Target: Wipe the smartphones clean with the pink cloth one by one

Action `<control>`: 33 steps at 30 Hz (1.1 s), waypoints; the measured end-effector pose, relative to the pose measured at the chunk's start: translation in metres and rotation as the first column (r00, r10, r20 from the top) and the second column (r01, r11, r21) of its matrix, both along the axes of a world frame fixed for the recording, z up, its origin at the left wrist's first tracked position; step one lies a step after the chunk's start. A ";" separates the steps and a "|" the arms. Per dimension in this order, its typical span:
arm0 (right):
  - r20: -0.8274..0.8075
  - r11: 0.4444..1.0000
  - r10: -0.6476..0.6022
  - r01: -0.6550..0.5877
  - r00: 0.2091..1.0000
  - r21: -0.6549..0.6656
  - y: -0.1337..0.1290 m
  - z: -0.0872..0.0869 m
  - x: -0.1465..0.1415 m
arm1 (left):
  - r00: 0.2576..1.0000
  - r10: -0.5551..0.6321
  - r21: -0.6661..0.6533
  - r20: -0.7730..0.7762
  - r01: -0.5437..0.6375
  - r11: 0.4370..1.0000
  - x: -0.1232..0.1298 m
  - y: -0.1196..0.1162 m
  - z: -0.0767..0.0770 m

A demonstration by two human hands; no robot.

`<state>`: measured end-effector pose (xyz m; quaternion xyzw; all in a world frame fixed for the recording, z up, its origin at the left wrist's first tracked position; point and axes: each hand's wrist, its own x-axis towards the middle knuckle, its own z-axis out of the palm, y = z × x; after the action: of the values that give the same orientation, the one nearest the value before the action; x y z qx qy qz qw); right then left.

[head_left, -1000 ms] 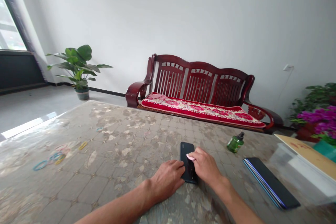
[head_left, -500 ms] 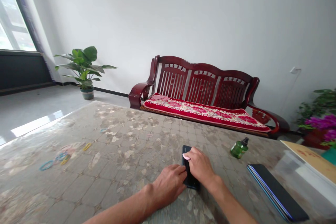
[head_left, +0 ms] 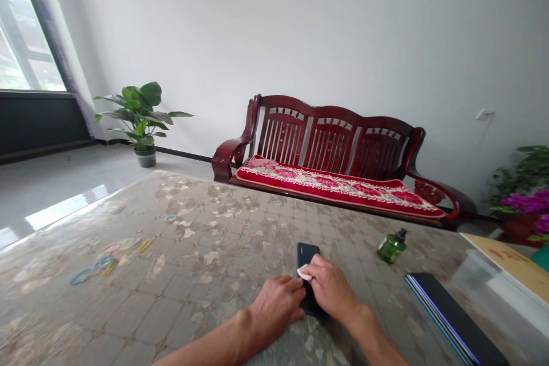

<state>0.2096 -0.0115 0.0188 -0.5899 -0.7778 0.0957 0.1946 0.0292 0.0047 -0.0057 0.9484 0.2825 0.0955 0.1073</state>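
Observation:
A dark smartphone (head_left: 307, 250) lies flat on the patterned tablecloth (head_left: 206, 274), its far end uncovered. Along its left edge, near the lower half, my left hand (head_left: 277, 304) grips it with bent fingers. My right hand (head_left: 333, 287) is closed on a small whitish-pink cloth (head_left: 305, 272), pressed against the phone's surface around the middle. Most of the cloth is hidden in the fingers, and the two hands cover much of the phone's near half.
Right of the hands stand a green pump bottle (head_left: 391, 247), a dark folder-like stack (head_left: 457, 317) and a clear plastic box (head_left: 493, 280). Several coloured rings (head_left: 80, 277) lie at the left. Behind the table is a red wooden bench (head_left: 330, 143); a potted plant (head_left: 143, 120) stands on the floor.
My right hand with the cloth has slid toward me along the phone, exposing more of its far end. My left hand stays at the phone's edge. The view has tilted slightly upward.

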 end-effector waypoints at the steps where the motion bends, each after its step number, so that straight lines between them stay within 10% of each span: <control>1: -0.058 1.000 0.013 -0.014 0.998 -0.026 -0.001 0.000 0.003 | 1.000 0.001 -0.001 0.007 -0.001 1.000 0.000 0.001 -0.003; 6: -0.508 0.994 -0.055 0.097 0.860 0.057 0.009 -0.017 0.023 | 0.998 -0.022 -0.012 0.056 0.023 1.000 -0.002 0.008 -0.008; 11: -0.754 0.926 -0.156 0.360 0.638 0.113 0.014 -0.045 0.038 | 0.999 -0.048 -0.038 0.026 0.049 0.998 -0.006 0.022 0.020; 22: -0.888 0.870 -0.270 0.489 0.373 -0.060 0.016 -0.048 0.044 | 0.930 -0.219 0.247 -0.296 0.296 0.923 0.034 0.075 0.042; 33: -0.899 0.839 -0.312 0.533 0.307 -0.110 0.012 -0.044 0.043 | 0.911 -0.212 0.142 -0.353 0.276 0.951 0.045 0.088 0.052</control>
<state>0.2522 0.0002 -0.0254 -0.6071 -0.3754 0.2546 0.6524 0.0741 0.0931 0.0465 0.9846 0.1650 -0.0543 -0.0215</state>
